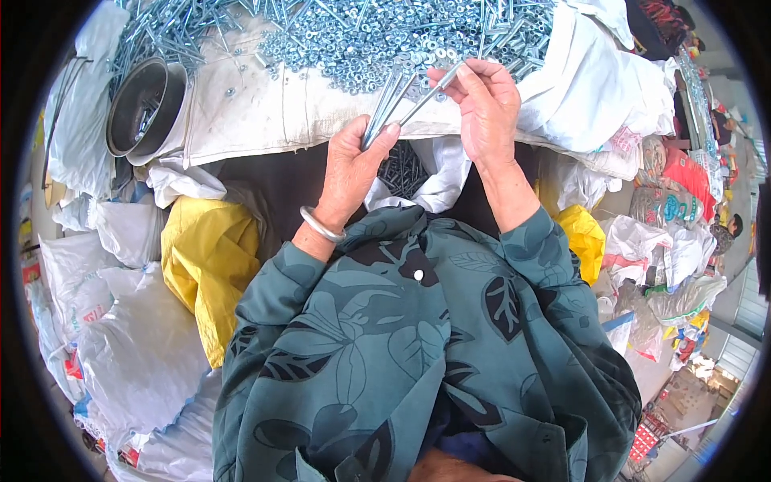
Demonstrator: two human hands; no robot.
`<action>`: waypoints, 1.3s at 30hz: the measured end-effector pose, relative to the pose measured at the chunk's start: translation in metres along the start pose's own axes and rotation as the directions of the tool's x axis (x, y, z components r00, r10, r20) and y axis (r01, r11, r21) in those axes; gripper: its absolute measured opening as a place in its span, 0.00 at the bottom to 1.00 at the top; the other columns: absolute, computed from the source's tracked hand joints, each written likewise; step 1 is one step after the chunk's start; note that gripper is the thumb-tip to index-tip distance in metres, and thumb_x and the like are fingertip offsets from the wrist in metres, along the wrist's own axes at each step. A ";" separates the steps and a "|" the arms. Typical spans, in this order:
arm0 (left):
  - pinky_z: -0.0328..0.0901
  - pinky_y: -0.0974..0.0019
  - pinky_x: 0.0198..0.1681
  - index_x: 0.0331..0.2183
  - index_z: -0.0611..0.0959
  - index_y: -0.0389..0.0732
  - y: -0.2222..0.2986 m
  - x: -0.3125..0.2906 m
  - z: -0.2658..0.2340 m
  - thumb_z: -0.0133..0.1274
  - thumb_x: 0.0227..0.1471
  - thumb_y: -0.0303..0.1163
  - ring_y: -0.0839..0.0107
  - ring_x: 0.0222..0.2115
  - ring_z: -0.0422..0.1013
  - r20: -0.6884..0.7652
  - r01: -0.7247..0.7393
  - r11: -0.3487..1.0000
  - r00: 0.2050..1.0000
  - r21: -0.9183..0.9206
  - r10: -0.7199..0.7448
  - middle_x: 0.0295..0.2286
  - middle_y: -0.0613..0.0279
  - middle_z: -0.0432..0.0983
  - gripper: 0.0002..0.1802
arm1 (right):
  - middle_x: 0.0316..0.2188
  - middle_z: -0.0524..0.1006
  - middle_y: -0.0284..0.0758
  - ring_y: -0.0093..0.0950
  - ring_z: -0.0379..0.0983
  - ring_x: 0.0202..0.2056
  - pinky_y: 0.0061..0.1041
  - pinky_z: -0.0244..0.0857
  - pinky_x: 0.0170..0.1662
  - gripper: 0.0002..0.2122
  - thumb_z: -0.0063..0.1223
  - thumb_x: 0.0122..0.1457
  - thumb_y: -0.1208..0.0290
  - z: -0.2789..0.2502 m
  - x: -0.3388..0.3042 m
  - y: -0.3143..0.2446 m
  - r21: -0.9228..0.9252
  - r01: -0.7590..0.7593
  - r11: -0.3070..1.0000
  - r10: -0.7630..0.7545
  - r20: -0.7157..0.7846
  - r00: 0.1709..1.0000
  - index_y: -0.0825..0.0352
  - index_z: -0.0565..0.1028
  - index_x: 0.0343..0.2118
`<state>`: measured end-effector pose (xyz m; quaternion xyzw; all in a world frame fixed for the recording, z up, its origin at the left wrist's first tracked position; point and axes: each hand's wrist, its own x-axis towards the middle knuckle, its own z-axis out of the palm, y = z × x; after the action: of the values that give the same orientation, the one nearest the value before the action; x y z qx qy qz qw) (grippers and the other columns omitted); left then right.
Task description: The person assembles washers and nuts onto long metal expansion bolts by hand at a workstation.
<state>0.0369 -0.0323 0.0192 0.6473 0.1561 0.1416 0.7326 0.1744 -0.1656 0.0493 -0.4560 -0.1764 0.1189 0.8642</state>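
My left hand point(347, 165) is closed around several long, thin metal bolts point(386, 106), which fan out upward from its fingers. One more long bolt point(421, 104) slants up to the right from that hand. At its upper end, a wider metal piece like a sleeve sits between the thumb and fingers of my right hand point(490, 120). Both hands are above the near edge of a cloth-covered table point(265, 120). Just beyond them spreads a heap of loose nuts and washers point(353, 40).
Long bolts point(165, 36) lie piled at the far left. A dark bowl point(118, 120) with a few metal pieces stands at the table's left. Below my hands, a white bag point(446, 177) holds dark screws point(403, 170). White sacks point(144, 345) and a yellow sack point(205, 257) crowd the left side.
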 end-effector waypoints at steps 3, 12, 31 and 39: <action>0.55 0.76 0.22 0.23 0.76 0.39 0.001 0.001 -0.002 0.58 0.56 0.37 0.87 0.21 0.59 -0.010 -0.014 0.998 1.000 0.066 0.015 0.17 0.75 0.67 0.15 | 0.33 0.77 0.41 0.39 0.80 0.37 0.37 0.75 0.45 0.05 0.51 0.62 0.79 0.005 -0.004 0.004 -0.056 0.000 0.998 0.000 0.014 1.000 0.72 0.68 0.38; 0.53 0.77 0.22 0.28 0.78 0.38 0.003 0.006 -0.013 0.50 0.62 0.40 0.87 0.20 0.57 -0.234 -0.062 0.992 0.972 -0.110 0.034 0.17 0.75 0.65 0.16 | 0.31 0.78 0.37 0.25 0.77 0.32 0.25 0.69 0.37 0.07 0.50 0.62 0.73 -0.004 0.011 0.003 -0.827 0.148 0.543 0.110 0.244 0.964 0.72 0.75 0.36; 0.47 0.80 0.19 0.35 0.78 0.37 0.017 0.010 -0.036 0.47 0.64 0.44 0.86 0.17 0.54 -0.099 -0.105 0.931 0.992 -0.350 0.075 0.16 0.74 0.62 0.18 | 0.31 0.75 0.42 0.41 0.74 0.35 0.36 0.66 0.39 0.06 0.58 0.50 0.75 -0.023 0.029 0.045 -0.923 0.360 0.134 0.191 0.381 0.905 0.69 0.76 0.31; 0.45 0.78 0.17 0.36 0.78 0.36 0.008 0.009 -0.044 0.45 0.64 0.44 0.86 0.16 0.53 -0.123 -0.097 0.915 0.991 -0.393 0.052 0.16 0.74 0.60 0.19 | 0.31 0.77 0.45 0.42 0.75 0.33 0.36 0.68 0.37 0.07 0.60 0.50 0.75 -0.021 0.035 0.045 -0.913 0.396 0.094 0.212 0.407 0.888 0.71 0.77 0.31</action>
<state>0.0266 0.0122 0.0215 0.4817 0.1393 0.2336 0.8331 0.2130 -0.1440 0.0079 -0.8614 -0.4298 0.0124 0.2704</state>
